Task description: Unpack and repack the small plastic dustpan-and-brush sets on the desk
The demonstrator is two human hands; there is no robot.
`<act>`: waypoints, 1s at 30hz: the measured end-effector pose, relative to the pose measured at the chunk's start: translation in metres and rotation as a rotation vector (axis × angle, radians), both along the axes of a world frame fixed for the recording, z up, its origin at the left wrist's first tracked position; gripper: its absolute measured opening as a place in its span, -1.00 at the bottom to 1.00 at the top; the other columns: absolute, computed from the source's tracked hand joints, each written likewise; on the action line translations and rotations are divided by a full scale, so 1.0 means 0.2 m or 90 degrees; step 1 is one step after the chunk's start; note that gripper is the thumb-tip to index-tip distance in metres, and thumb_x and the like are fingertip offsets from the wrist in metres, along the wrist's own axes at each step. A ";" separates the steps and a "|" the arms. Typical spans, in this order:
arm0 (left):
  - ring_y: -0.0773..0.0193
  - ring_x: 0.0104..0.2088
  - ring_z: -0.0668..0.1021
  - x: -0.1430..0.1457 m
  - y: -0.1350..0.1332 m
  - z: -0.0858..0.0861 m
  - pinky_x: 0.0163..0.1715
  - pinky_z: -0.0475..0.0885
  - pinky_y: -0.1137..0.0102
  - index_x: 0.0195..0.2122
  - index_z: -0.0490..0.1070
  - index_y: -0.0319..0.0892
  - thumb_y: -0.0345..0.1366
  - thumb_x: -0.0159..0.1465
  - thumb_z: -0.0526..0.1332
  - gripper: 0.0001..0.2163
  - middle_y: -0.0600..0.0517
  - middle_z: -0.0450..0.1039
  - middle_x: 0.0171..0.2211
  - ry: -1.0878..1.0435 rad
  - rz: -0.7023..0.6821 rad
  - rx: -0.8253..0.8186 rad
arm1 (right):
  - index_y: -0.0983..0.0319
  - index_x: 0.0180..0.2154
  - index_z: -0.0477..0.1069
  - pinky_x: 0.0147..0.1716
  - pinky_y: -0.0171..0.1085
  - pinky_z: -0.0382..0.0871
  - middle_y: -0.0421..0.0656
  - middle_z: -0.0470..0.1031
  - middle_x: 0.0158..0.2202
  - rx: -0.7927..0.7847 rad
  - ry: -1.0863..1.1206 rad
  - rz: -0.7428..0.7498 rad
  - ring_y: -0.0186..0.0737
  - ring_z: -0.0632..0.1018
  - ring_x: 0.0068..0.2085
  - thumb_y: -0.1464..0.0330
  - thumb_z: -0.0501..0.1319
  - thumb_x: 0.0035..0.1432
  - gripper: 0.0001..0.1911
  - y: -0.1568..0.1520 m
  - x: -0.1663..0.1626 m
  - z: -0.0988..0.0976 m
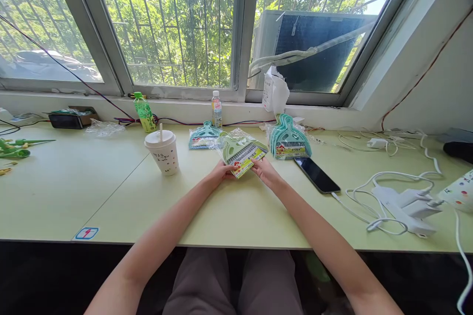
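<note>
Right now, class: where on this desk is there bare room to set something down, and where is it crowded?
Free: the desk left of the lidded cup, and the near strip before both hands. Crowded: the right end, with white cables beside the phone, and the back edge, where the dustpan stack and bottles stand.

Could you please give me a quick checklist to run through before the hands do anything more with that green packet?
1. Both hands on the green packet: left hand and right hand hold its near end. Ok.
2. Packet sealed: cannot tell.
3. Lidded cup upright and apart from the left hand. Ok.
4. Phone lies close beside the right wrist. Not ok.
5. Teal stack stays apart behind the packet. Ok.
</note>
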State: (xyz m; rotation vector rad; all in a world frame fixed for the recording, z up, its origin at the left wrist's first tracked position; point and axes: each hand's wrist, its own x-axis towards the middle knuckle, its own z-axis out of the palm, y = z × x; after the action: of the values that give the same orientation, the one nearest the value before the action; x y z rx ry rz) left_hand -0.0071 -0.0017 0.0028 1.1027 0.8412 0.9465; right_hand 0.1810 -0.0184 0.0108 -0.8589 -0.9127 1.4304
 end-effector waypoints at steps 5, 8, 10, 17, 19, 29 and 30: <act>0.25 -0.48 0.61 0.00 0.00 0.01 -0.48 0.55 0.45 -0.12 0.40 -0.29 -0.34 0.05 0.41 -0.62 -0.12 0.59 -0.32 0.039 -0.032 -0.006 | 0.17 -0.20 0.31 -0.29 -0.25 0.62 -0.13 0.55 -0.13 -0.062 -0.026 -0.028 -0.14 0.59 -0.06 0.51 0.39 -0.08 -0.59 0.04 0.00 -0.05; 0.20 -0.46 0.63 0.01 -0.01 0.01 -0.48 0.54 0.43 -0.02 0.32 -0.27 -0.12 0.14 0.37 -0.53 -0.14 0.59 -0.33 0.064 -0.077 -0.004 | 0.18 -0.23 0.32 -0.36 -0.32 0.62 -0.15 0.56 -0.19 -0.093 -0.013 -0.063 -0.19 0.61 -0.13 0.57 0.35 -0.06 -0.64 0.06 0.02 -0.05; 0.16 -0.46 0.64 0.02 -0.02 0.01 -0.47 0.55 0.40 0.04 0.25 -0.26 0.01 0.20 0.29 -0.47 -0.17 0.59 -0.31 0.084 -0.093 -0.005 | 0.18 -0.24 0.34 -0.40 -0.38 0.60 -0.18 0.56 -0.22 -0.096 0.006 -0.098 -0.24 0.62 -0.17 0.59 0.32 -0.05 -0.66 0.07 0.03 -0.06; 0.19 -0.42 0.65 0.03 -0.05 0.04 -0.38 0.53 0.38 0.12 0.21 -0.22 0.08 0.24 0.22 -0.43 -0.16 0.60 -0.24 0.112 -0.146 0.007 | 0.20 -0.28 0.37 -0.22 -0.33 0.61 -0.17 0.58 -0.23 -0.067 0.036 -0.146 -0.22 0.61 -0.13 0.58 0.32 -0.04 -0.72 0.05 0.03 -0.07; 0.17 -0.35 0.65 0.02 -0.03 0.04 -0.35 0.54 0.36 0.09 0.28 -0.21 0.08 0.23 0.22 -0.45 -0.18 0.59 -0.15 0.072 -0.152 -0.012 | 0.19 -0.29 0.37 -0.17 -0.30 0.61 -0.18 0.58 -0.23 -0.056 0.039 -0.139 -0.22 0.62 -0.12 0.58 0.32 -0.04 -0.73 0.05 0.03 -0.07; 0.17 -0.10 0.61 0.03 0.00 -0.02 -0.21 0.56 0.34 0.03 0.40 -0.16 -0.13 0.16 0.33 -0.57 -0.09 0.53 -0.03 -0.078 -0.005 -0.009 | 0.19 -0.31 0.39 -0.04 -0.14 0.57 -0.18 0.59 -0.25 -0.017 0.014 -0.086 -0.16 0.61 -0.11 0.49 0.41 -0.09 -0.71 0.03 -0.01 -0.09; 0.15 -0.09 0.60 0.03 -0.02 -0.02 -0.21 0.56 0.33 0.04 0.39 -0.15 -0.13 0.15 0.34 -0.55 -0.09 0.52 -0.02 -0.067 -0.034 -0.009 | 0.19 -0.31 0.39 -0.03 -0.13 0.56 -0.18 0.59 -0.25 -0.010 0.016 -0.100 -0.15 0.61 -0.11 0.49 0.41 -0.10 -0.71 0.03 0.00 -0.09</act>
State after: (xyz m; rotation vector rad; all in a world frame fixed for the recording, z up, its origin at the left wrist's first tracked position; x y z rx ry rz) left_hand -0.0009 -0.0060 -0.0014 1.0495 0.7279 0.9443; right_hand 0.1805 -0.0114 -0.0075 -0.9013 -0.7984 1.3113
